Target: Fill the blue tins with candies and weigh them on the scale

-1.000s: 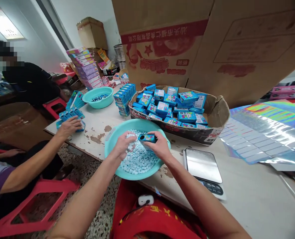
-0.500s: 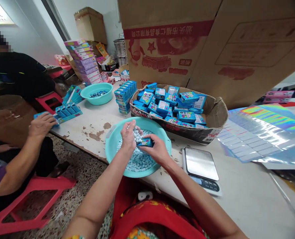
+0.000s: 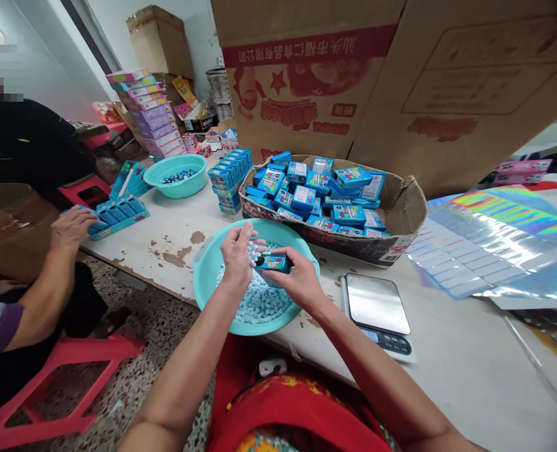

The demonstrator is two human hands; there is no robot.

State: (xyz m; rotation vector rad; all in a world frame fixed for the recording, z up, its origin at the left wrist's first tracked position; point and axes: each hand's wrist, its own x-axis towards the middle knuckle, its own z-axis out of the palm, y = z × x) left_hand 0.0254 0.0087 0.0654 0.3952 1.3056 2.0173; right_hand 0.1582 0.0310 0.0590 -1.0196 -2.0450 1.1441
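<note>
Cupped at the mouth of a small blue box is my left hand, closed around a handful of pale blue candies. My right hand grips that blue candy box by its right end, with the box lying on its side and its open end toward the left hand. Both hands are above a turquoise basin. Loose pale blue candies cover the basin's bottom.
Behind the basin stands a torn carton full of blue boxes. A digital scale lies at right, beside shiny sheets. Stacked blue boxes and a second basin stand at back left. A co-worker's hand touches boxes at left.
The blue box is now held more level and shows more of its face and open end. Fewer candies show in my left hand. The co-worker's hand has shifted slightly.
</note>
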